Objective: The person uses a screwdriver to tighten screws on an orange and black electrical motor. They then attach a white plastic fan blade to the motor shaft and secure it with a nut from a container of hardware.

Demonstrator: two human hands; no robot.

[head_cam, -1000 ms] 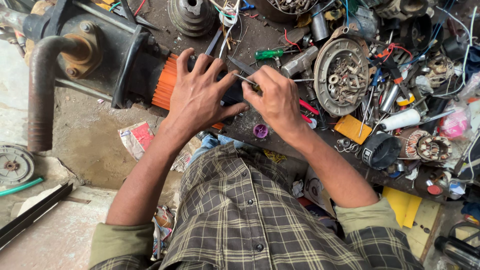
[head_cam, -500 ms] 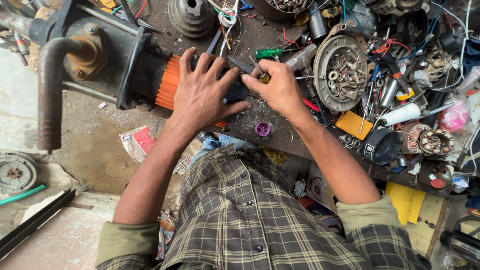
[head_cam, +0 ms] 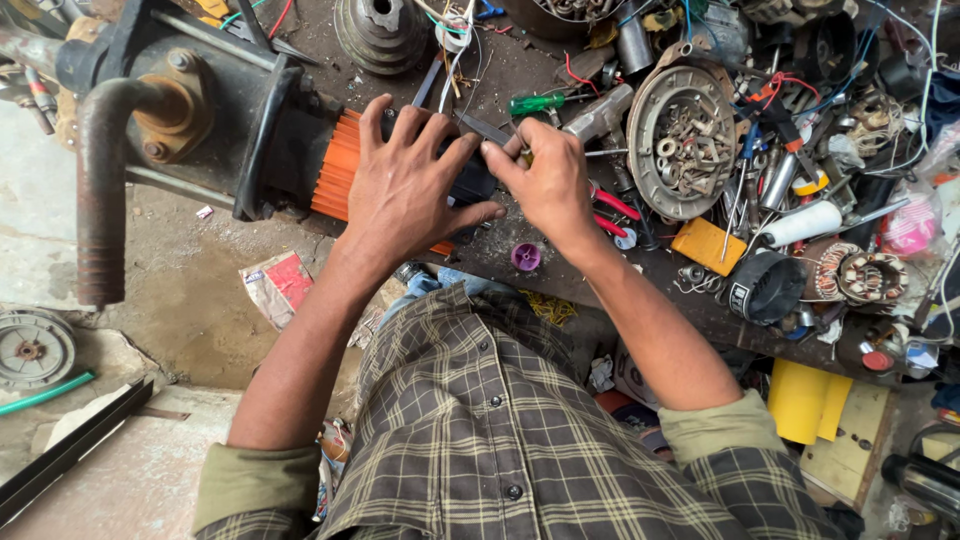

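Left hand (head_cam: 405,190) lay open, fingers spread, on the orange motor (head_cam: 335,165); right hand (head_cam: 545,180) pinched a small tool (head_cam: 485,128).

Vs 1 s ago: right hand (head_cam: 548,185) has pulled in toward left hand (head_cam: 408,185). Before, it lay flatter, fingers spread over the bench just right of the motor (head_cam: 335,165); half a sec ago it was already bunching up; now fingers are pinched together at a small metal part (head_cam: 487,130), fingertips right by the left's. Left hand sits a bit further over the black end of the motor, fingers spread, thumb out to the right, hiding more of the orange fins. Cam view shifted slightly: pipe (head_cam: 100,190) and motor sit a little further right in frame than 1 s ago.
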